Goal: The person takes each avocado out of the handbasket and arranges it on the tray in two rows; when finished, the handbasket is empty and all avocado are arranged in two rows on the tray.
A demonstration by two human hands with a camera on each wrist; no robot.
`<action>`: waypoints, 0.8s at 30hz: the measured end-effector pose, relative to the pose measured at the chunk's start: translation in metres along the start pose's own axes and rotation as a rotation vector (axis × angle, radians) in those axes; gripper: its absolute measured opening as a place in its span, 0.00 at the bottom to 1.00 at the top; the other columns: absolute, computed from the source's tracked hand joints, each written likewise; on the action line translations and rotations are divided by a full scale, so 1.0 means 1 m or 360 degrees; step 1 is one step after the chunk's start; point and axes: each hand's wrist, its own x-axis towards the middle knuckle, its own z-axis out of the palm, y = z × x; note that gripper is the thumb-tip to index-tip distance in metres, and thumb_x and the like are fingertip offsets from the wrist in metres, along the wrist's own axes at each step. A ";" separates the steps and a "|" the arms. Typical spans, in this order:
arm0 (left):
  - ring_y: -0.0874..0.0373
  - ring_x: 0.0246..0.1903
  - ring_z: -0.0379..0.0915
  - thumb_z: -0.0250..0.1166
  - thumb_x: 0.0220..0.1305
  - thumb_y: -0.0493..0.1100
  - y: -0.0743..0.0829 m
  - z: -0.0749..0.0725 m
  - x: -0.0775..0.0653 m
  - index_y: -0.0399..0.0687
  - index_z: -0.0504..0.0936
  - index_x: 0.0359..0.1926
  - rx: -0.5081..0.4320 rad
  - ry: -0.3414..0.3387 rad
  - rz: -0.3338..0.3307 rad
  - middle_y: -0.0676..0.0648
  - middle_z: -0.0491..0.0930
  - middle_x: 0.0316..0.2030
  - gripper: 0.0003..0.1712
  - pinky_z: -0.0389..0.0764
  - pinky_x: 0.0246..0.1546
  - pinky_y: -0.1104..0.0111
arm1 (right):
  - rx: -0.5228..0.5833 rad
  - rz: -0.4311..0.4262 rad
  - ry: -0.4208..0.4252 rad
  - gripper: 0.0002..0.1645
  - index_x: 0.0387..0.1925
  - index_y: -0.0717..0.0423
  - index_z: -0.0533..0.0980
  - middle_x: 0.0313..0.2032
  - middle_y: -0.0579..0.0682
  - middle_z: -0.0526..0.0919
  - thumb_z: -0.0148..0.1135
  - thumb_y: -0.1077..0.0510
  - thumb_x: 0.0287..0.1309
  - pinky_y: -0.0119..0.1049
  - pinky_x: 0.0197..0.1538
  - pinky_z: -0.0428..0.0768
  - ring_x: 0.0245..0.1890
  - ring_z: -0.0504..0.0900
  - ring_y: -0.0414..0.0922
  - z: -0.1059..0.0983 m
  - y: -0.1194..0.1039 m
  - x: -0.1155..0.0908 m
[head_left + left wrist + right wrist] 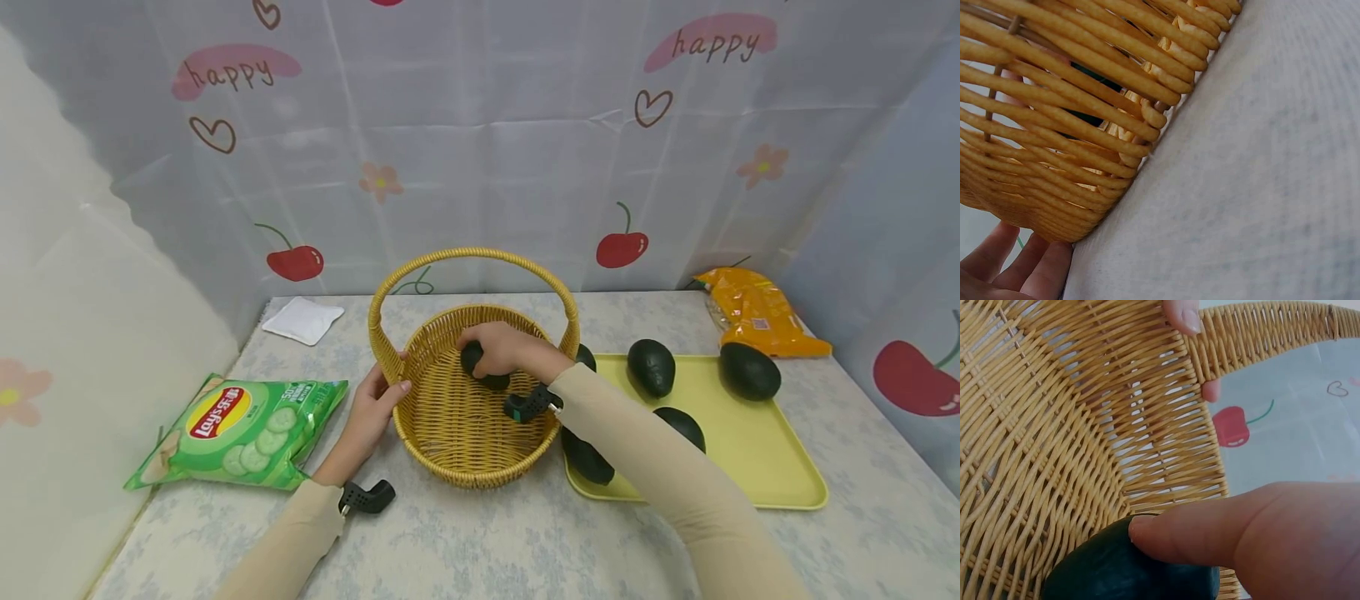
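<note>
A yellow wicker basket (465,433) with a tall arched handle stands in the middle of the table. My left hand (375,404) grips its left rim by the foot of the handle, thumb over the edge and fingers (1035,262) against the outer wall. Inside the basket, my right hand (502,346) holds a dark green avocado (471,357) low near the far side. The thumb lies across the avocado (1129,565) in the right wrist view; the other fingers are hidden there. More dark green shows just below the hand in the head view.
Right of the basket, a yellow tray (757,467) bears several avocados (651,367), some partly behind the right sleeve (660,475). An orange packet (757,312) lies behind the tray. To the left are a green Lay's chip bag (247,429) and a small white packet (302,320).
</note>
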 end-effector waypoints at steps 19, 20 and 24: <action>0.66 0.55 0.75 0.57 0.74 0.37 -0.001 -0.001 0.001 0.42 0.66 0.74 -0.0012 -0.0015 0.0014 0.31 0.71 0.68 0.29 0.80 0.48 0.76 | -0.0075 -0.0205 -0.0093 0.31 0.70 0.49 0.72 0.63 0.57 0.78 0.65 0.58 0.66 0.41 0.49 0.82 0.57 0.79 0.52 -0.009 -0.012 -0.039; 0.66 0.55 0.75 0.57 0.74 0.37 -0.001 -0.001 0.001 0.41 0.66 0.74 -0.0009 -0.0013 0.0020 0.31 0.71 0.67 0.29 0.79 0.48 0.76 | -0.0083 -0.0220 -0.0096 0.31 0.70 0.49 0.72 0.63 0.56 0.78 0.65 0.58 0.66 0.41 0.49 0.82 0.56 0.79 0.52 -0.010 -0.012 -0.042; 0.65 0.55 0.75 0.57 0.74 0.36 -0.002 0.000 0.002 0.41 0.66 0.74 -0.0005 -0.0007 0.0025 0.31 0.71 0.67 0.29 0.79 0.48 0.76 | -0.0102 -0.0282 -0.0103 0.31 0.69 0.49 0.72 0.62 0.55 0.79 0.65 0.58 0.65 0.40 0.49 0.81 0.55 0.79 0.51 -0.013 -0.011 -0.055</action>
